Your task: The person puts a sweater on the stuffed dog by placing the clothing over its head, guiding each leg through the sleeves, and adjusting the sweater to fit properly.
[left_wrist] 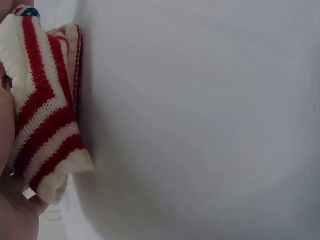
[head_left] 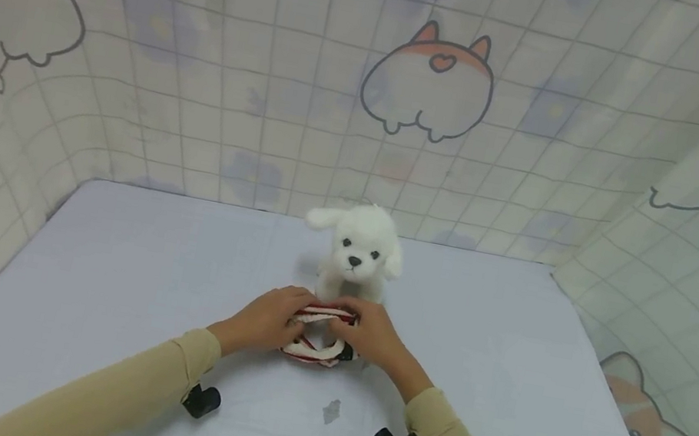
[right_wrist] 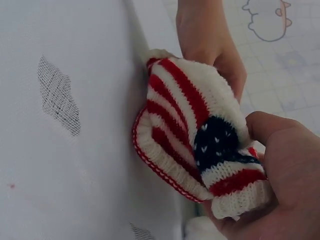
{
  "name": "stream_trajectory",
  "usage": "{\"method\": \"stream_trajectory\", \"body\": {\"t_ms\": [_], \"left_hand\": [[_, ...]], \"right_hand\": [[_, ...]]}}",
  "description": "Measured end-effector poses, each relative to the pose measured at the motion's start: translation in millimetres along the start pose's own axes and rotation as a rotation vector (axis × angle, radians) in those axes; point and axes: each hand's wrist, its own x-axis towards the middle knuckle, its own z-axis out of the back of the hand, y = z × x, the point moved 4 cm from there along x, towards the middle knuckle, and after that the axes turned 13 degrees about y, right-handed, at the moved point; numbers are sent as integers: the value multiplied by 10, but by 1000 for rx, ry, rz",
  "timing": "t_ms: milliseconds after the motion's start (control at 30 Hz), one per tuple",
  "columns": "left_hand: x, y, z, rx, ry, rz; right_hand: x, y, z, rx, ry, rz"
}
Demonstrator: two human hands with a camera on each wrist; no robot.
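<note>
A small knitted sweater (head_left: 313, 356) with red and white stripes is held between both hands just in front of a white plush dog (head_left: 358, 255). My left hand (head_left: 271, 319) grips its left side, and my right hand (head_left: 376, 338) grips the other, both thumbs at the opening that faces me. In the right wrist view, a navy patch with white flecks shows on the sweater (right_wrist: 175, 115), beside the right thumb. From the left wrist, a striped sleeve with a cream ribbed cuff (left_wrist: 65, 175) is seen. The dog faces me, its lower body partly hidden behind the hands.
A white cloth covers the table (head_left: 122, 271), with a small grey patch (head_left: 332, 411) near the front. Black wrist devices (head_left: 201, 401) hang beneath both sleeves. A tile-patterned curtain (head_left: 288, 90) with cartoon corgis encloses the back and sides.
</note>
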Motion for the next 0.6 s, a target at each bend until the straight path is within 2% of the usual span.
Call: {"method": "stream_trajectory", "body": {"t_ms": [133,267,333,433,600], "left_hand": [[-14,-4,41,-15,-21,33],[-37,-27,110,-2,-63,16],[-47,-31,149,12,-89,1],[-52,-32,209,34,-120,-13],[-33,-61,340,33,-164,-17]], "right_hand": [[-25,17,9,-39,22,-25],[-75,10,20,-127,25,-82],[-111,5,44,-166,-21,-111],[-177,9,112,-182,-138,-128],[-246,48,240,-139,-315,-66]]}}
